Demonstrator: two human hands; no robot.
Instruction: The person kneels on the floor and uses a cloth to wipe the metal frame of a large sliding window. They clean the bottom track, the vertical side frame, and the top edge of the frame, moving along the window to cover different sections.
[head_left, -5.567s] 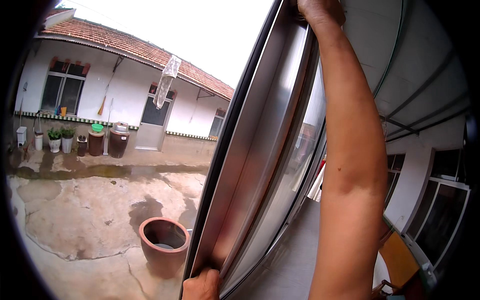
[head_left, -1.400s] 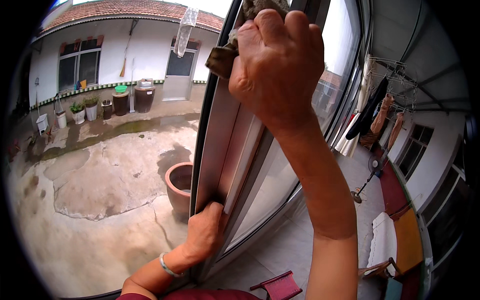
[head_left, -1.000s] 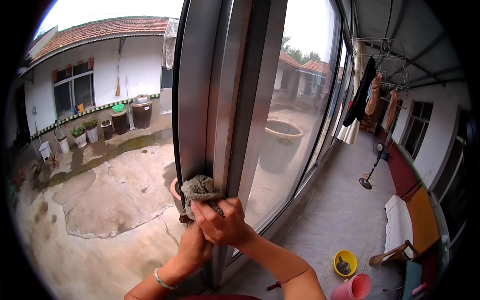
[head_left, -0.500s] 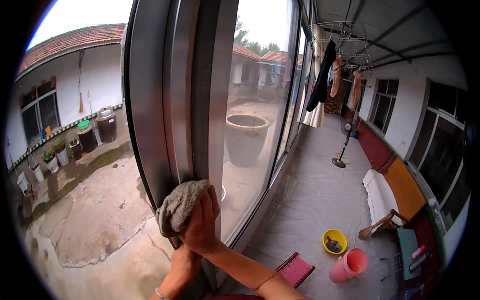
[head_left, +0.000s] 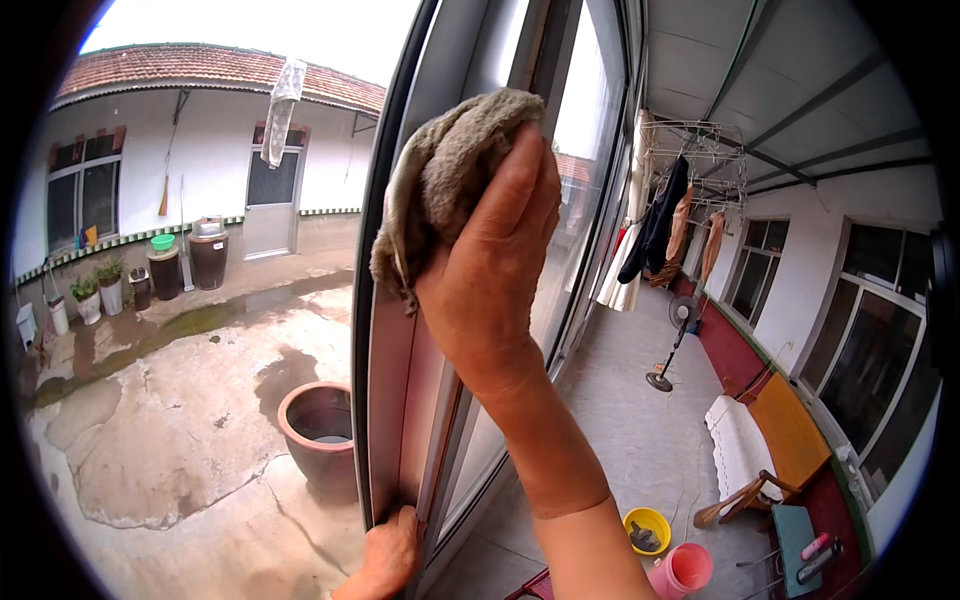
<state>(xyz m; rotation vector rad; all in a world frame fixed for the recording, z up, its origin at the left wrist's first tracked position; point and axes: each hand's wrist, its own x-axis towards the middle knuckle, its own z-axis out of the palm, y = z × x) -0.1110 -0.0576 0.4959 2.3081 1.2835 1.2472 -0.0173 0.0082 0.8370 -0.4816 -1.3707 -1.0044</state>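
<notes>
A grey-brown cloth is bunched under my right hand, whose fingers are closed over it. It lies against the upper part of the metal window frame, which stands upright in front of me. Much lower down, my left hand grips the edge of the same frame, its fingers curled and partly hidden. The glass pane begins just right of my right hand and forearm.
Outside on the left stands a big clay pot in a concrete yard. Indoors to the right are a yellow basin, a pink bucket, a standing fan and a wooden bench. Socks hang from a rack.
My right hand has carried the cloth far up the frame. My left hand stays low on the frame, now apart from the right. The view has shifted, showing more of the yard.
</notes>
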